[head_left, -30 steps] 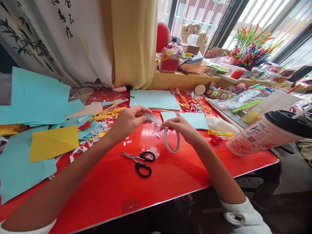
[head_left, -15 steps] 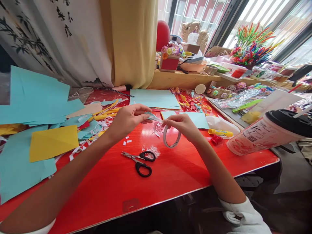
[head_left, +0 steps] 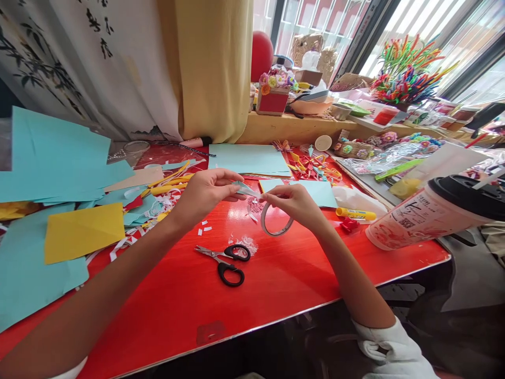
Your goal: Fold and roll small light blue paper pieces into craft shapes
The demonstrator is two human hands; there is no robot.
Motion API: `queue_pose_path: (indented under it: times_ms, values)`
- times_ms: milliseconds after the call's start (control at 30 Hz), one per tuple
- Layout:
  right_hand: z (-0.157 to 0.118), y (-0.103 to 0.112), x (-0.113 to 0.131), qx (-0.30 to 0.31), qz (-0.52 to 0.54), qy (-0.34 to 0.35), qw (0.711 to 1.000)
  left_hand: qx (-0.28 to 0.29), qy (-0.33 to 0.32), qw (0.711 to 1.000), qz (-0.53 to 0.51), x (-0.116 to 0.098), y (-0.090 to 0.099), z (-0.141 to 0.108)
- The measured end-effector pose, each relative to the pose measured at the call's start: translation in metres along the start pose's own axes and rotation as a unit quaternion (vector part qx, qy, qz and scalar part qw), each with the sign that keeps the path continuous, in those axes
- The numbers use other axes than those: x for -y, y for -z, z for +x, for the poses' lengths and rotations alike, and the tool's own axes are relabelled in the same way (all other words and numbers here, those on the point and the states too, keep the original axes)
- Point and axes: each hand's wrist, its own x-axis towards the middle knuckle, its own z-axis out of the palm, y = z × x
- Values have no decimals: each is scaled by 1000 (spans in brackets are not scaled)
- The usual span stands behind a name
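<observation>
My left hand (head_left: 215,192) pinches a small folded piece of light blue paper (head_left: 245,188) between thumb and fingers. Close beside it, my right hand (head_left: 294,202) is closed on a roll of tape (head_left: 277,233), which hangs below the fingers as a thin ring. The paper's pointed end reaches the right fingertips; whether tape sticks to it I cannot tell. Below both hands, a pair of scissors (head_left: 224,258) with black handles lies on the red table (head_left: 276,295), its blades slightly apart.
Blue sheets (head_left: 55,158), a yellow sheet (head_left: 84,231) and paper strips cover the left side. Behind my hands lie more blue sheets (head_left: 248,159) and a pile of folded scraps (head_left: 315,166). A glue stick (head_left: 355,213) and a large lidded cup (head_left: 422,218) are at the right.
Both hands stay almost in place, still holding the paper and the tape roll. The ring has swung slightly. The whole view has shifted a little.
</observation>
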Motion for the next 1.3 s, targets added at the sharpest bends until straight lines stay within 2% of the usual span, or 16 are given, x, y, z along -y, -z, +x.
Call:
queue_pose_path:
  times_ms: [133,400,500,567,667,767,900,967,1100,1233,1300]
  values:
    - [1,0,-2,11,-8,-11,1000,-5,8,1000,-8,0,2,1]
    - [1,3,-3,62,56,-44,996,8,11,1000,1,5,9,5]
    - [0,3,-2,73,88,-31,993,24,4,998,61,6,14,6]
    - [0,2,-1,73,97,-19,992,28,7,988,155,5,17,6]
    - [-2,1,0,65,83,-4,994,31,-12,956,293,3,21,5]
    - [-3,-1,2,58,58,9,997,75,-91,929,352,5,18,4]
    - [-4,-4,3,64,28,22,997,133,-189,877,422,16,8,4]
    - [-5,-5,5,68,22,25,997,124,-217,853,457,23,4,4]
    - [-5,-3,8,67,4,44,997,60,-270,812,514,31,4,5]
    - [-5,-2,8,76,-32,93,992,34,-336,745,575,31,7,5]
    - [-5,-3,6,63,-64,115,989,27,-348,716,605,29,7,5]
